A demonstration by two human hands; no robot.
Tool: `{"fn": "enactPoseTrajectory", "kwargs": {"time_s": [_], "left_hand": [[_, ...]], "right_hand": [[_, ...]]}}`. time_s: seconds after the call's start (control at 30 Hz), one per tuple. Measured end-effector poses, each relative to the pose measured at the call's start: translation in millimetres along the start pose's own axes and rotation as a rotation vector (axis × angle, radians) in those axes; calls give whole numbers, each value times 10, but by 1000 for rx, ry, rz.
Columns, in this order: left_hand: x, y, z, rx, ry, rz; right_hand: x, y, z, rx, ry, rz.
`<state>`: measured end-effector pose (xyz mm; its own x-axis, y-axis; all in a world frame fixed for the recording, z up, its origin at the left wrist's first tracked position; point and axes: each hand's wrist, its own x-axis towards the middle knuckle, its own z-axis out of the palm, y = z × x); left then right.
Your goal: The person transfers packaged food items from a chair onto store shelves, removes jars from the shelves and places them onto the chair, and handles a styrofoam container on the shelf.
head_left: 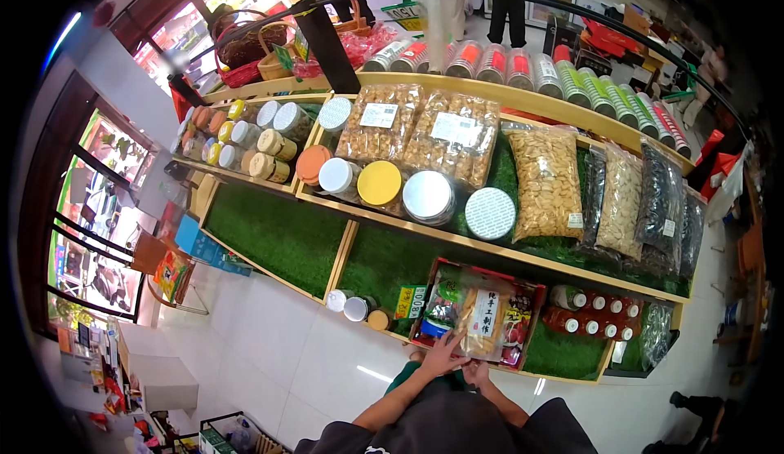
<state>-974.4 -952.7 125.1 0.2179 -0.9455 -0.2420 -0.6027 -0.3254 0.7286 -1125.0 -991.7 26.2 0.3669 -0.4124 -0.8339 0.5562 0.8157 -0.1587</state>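
A clear package of pale yellow, stick-like food (476,329) with a white label lies in a red-edged box (537,315) on the lower shelf. My left hand (443,356) rests at the package's lower left corner, its fingers stretched out and apart. At the near edge of the same package, my right hand (477,374) has its fingers bent against it; their tips are partly hidden. Left of the package in the box sits a green and blue packet (442,303). A dark packet with red pictures (516,328) is on the right.
Bottles with white caps (585,324) stand right of the box. A green price sign (410,301) and several jars (357,308) are to its left. The upper shelf bears large bags of nuts (545,180) and lidded jars (428,197). Other people stand at the back.
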Motion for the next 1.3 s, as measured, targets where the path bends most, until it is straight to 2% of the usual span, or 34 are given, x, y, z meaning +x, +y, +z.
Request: {"fn": "enactPoseTrajectory", "kwargs": {"time_s": [0.17, 0.23, 0.37, 0.47, 0.53, 0.67, 0.77, 0.87, 0.93, 1.03, 1.17, 1.23, 1.3], "left_hand": [[85, -19, -20, -22, 5, 25], [144, -8, -48, -90, 51, 105], [233, 9, -84, -67, 97, 128], [256, 16, -111, -59, 120, 102], [271, -49, -89, -51, 113, 93], [213, -148, -116, -48, 129, 109], [133, -193, -172, -69, 108, 101], [-16, -226, -220, -162, 72, 23], [-153, -262, -259, -71, 71, 26], [-246, -354, -252, -93, 96, 78], [-300, -552, -246, -159, 39, 114], [-332, -691, -274, -164, -6, 110], [-373, -999, -215, -173, -48, 97]], "right_hand": [[264, -54, -169, 89, -31, 23], [323, -106, -130, 52, -44, 26], [225, -206, 175, 62, -99, -19], [220, -273, 259, 92, -46, 21], [293, -308, 236, 218, -69, 103], [314, -275, 249, 216, -49, 100], [323, -180, 170, 137, -119, 103], [287, -80, 171, 171, -68, 202], [183, 29, 240, 73, -86, 126], [-17, 122, 438, -33, -41, 9], [-157, 176, 453, -33, -30, -26], [-215, 220, 434, -46, -115, -66], [-242, 290, 446, -84, -101, -70]]}}
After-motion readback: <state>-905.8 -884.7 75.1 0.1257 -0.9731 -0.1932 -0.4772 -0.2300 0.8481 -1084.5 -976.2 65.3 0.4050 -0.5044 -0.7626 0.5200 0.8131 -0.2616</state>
